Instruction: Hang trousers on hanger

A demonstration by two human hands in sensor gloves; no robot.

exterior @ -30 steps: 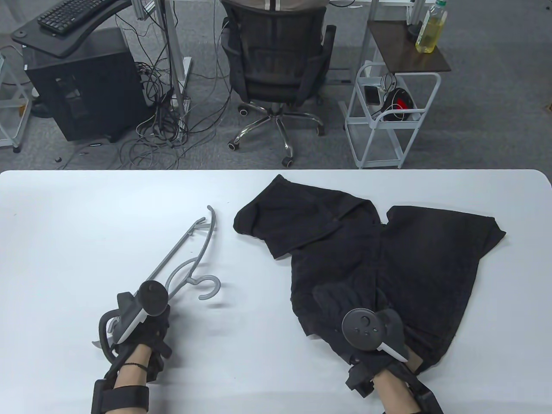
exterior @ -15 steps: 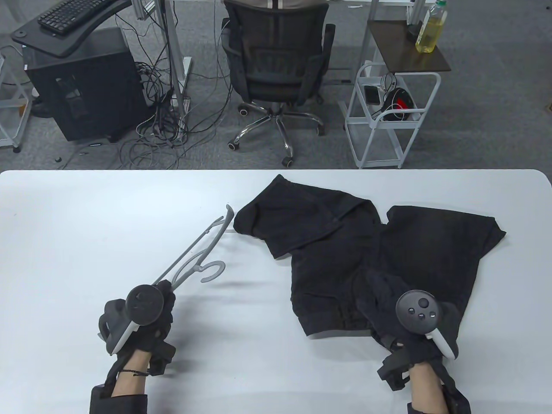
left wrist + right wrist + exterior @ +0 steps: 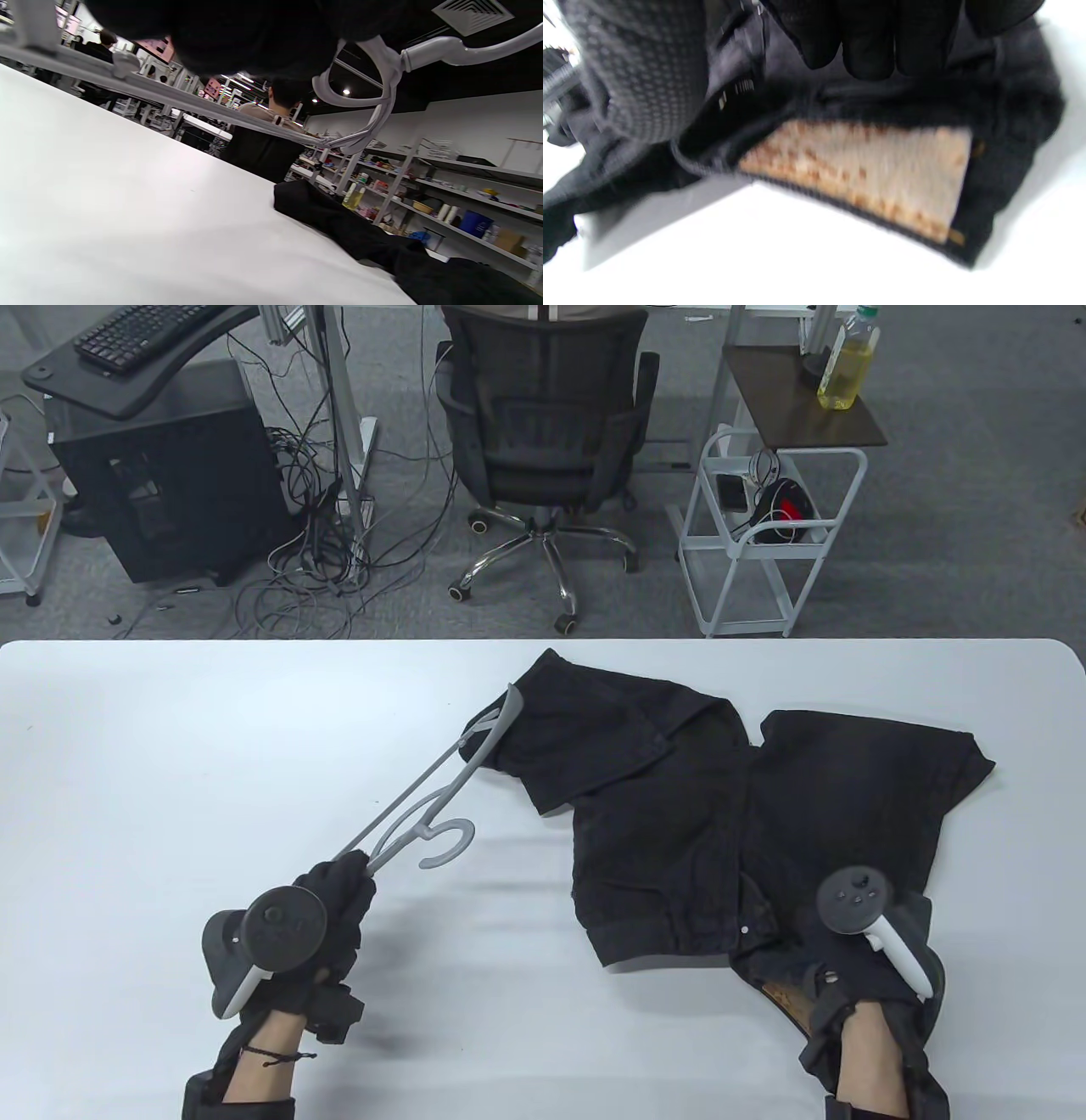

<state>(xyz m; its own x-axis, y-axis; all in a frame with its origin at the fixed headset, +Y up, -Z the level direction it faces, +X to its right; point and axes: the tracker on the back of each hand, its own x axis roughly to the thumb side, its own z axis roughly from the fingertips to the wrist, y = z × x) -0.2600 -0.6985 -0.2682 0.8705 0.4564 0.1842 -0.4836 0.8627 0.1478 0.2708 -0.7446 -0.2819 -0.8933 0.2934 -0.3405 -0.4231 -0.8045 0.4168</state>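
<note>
Black trousers (image 3: 721, 806) lie crumpled on the white table (image 3: 170, 746), waistband toward me, legs folded at the back. My left hand (image 3: 335, 903) grips one end of a grey plastic hanger (image 3: 424, 806) and holds it lifted; its far tip reaches the folded trouser leg's edge. The hanger (image 3: 373, 110) shows above the table in the left wrist view, with the trousers (image 3: 382, 245) beyond. My right hand (image 3: 857, 976) grips the waistband at its right end and lifts it. In the right wrist view my fingers (image 3: 882, 38) hold the waistband with its tan leather patch (image 3: 865, 178).
Beyond the table's far edge stand an office chair (image 3: 543, 432), a white wire cart (image 3: 764, 534) and a small side table with a bottle (image 3: 844, 364). A computer tower (image 3: 161, 475) and cables are on the floor at the left.
My left hand swung the hanger right and forward, so its tip now meets the trouser leg. My right hand slid right along the waistband to its right end and lifted it.
</note>
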